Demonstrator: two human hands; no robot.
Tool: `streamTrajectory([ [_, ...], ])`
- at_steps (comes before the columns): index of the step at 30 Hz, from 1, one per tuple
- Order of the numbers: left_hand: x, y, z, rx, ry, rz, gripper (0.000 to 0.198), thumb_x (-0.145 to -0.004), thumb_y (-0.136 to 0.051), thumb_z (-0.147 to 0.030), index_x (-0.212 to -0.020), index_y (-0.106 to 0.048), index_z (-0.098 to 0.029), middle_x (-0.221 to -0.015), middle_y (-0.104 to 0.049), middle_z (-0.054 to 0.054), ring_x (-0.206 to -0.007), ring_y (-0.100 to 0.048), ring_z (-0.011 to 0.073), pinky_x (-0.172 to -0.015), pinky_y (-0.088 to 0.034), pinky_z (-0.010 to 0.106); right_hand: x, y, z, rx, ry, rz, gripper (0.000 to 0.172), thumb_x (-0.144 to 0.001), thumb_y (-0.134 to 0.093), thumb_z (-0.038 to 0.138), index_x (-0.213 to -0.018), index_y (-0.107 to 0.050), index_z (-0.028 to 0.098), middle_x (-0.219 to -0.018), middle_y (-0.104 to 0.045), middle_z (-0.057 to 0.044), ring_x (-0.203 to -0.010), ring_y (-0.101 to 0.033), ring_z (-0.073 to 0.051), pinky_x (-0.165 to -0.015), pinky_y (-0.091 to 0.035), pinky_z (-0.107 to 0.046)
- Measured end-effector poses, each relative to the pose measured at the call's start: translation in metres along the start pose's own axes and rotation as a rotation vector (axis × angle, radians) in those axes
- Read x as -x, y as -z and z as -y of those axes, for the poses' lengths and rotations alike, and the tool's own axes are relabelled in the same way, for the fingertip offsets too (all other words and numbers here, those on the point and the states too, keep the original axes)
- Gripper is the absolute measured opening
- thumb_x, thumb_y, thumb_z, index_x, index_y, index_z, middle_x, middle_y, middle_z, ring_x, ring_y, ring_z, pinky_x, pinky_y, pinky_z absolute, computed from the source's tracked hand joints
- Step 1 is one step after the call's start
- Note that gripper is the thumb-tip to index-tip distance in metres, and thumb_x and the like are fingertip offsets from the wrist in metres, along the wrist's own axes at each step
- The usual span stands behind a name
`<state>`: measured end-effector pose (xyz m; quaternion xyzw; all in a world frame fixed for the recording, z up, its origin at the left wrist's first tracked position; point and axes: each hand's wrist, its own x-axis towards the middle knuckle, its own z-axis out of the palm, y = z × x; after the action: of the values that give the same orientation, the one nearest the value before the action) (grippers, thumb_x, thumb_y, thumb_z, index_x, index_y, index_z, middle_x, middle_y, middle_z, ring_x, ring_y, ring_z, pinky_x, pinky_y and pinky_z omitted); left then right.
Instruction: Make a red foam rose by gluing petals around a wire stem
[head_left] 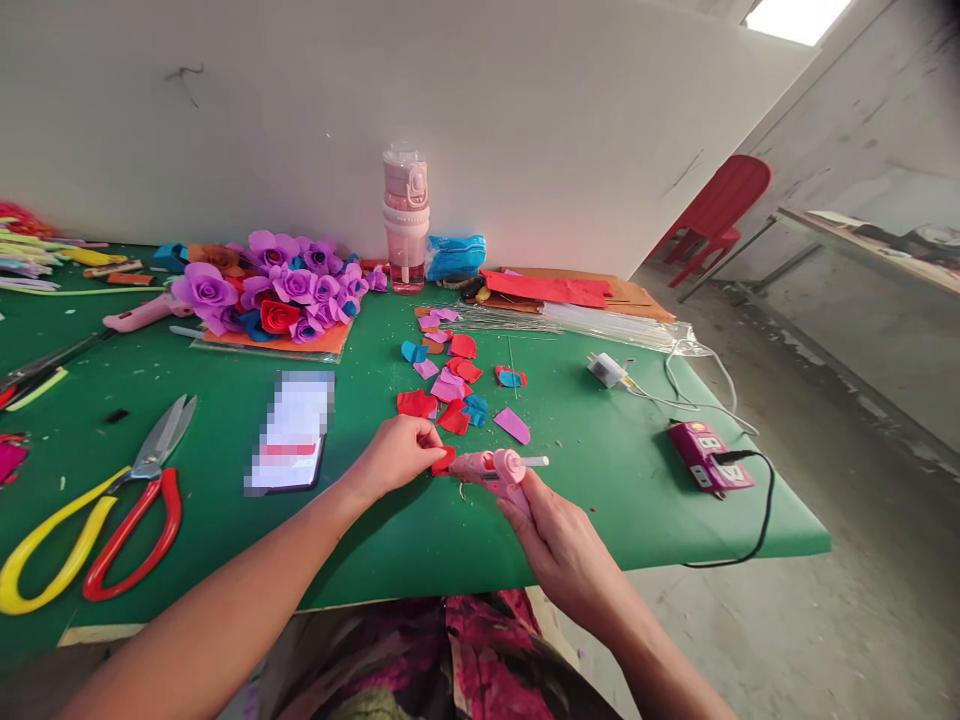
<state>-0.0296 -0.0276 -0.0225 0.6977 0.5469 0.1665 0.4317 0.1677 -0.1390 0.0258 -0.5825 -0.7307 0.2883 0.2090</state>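
Note:
Near the table's front edge, my left hand [401,452] pinches a small red paper petal [444,461] between thumb and fingers. My right hand [553,530] is wrapped round the grip of a pink hot glue gun [504,466]. The gun's nozzle end points left and meets the petal, though the exact contact is too small to make out. A white glue stick [535,462] pokes out of its back. Just beyond my hands lie loose red, blue and purple paper petals [454,385]. Finished paper roses [277,285], mostly purple, are heaped at the back left.
Scissors [154,455] with yellow and red handles lie at left, beside a phone [292,430]. A pink bottle [406,220] stands against the wall. Thin wires [495,318] lie behind the petals. At right are a white plug [607,369] and a magenta power socket [705,455] with cords.

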Motion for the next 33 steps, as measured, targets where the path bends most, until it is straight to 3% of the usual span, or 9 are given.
streamTrajectory([
  [6,-0.0002,-0.0008,0.0011,0.008,0.002,-0.006,0.018,-0.067,-0.061,-0.034,-0.059,-0.064,-0.018,-0.062,-0.068,0.002,-0.061,-0.061,0.0168,-0.054,-0.041,0.024,0.0024,0.0026,0.0008,-0.014,-0.009,0.021,0.029,-0.098,-0.032,0.024,-0.122,-0.047,0.024,-0.109,-0.067,-0.007,-0.093,-0.066,-0.022,-0.075,-0.051,-0.031],
  [20,0.0015,0.0002,-0.0023,0.020,-0.001,-0.014,0.017,-0.067,-0.061,-0.031,-0.057,-0.062,-0.017,-0.060,-0.066,0.001,-0.058,-0.058,0.0153,-0.054,-0.040,0.025,0.0055,0.0064,-0.0024,0.040,-0.001,-0.028,0.031,-0.098,-0.032,0.025,-0.125,-0.047,0.026,-0.114,-0.067,-0.005,-0.096,-0.067,-0.021,-0.075,-0.052,-0.029],
  [27,0.0009,-0.0007,-0.0013,0.026,0.013,-0.018,0.018,-0.066,-0.061,-0.033,-0.057,-0.062,-0.018,-0.060,-0.066,0.001,-0.059,-0.059,0.0158,-0.055,-0.041,0.025,0.0063,0.0094,-0.0050,0.065,-0.037,-0.040,0.032,-0.097,-0.032,0.027,-0.125,-0.047,0.021,-0.087,-0.068,-0.006,-0.072,-0.065,-0.021,-0.064,-0.049,-0.029],
  [33,0.0003,-0.0010,0.0003,0.033,0.001,-0.013,0.017,-0.067,-0.062,-0.033,-0.058,-0.063,-0.018,-0.061,-0.068,0.001,-0.061,-0.061,0.0161,-0.056,-0.041,0.025,0.0027,0.0044,-0.0004,0.041,-0.009,-0.021,0.030,-0.096,-0.034,0.027,-0.121,-0.048,0.021,-0.082,-0.066,-0.005,-0.072,-0.064,-0.021,-0.064,-0.048,-0.028],
])
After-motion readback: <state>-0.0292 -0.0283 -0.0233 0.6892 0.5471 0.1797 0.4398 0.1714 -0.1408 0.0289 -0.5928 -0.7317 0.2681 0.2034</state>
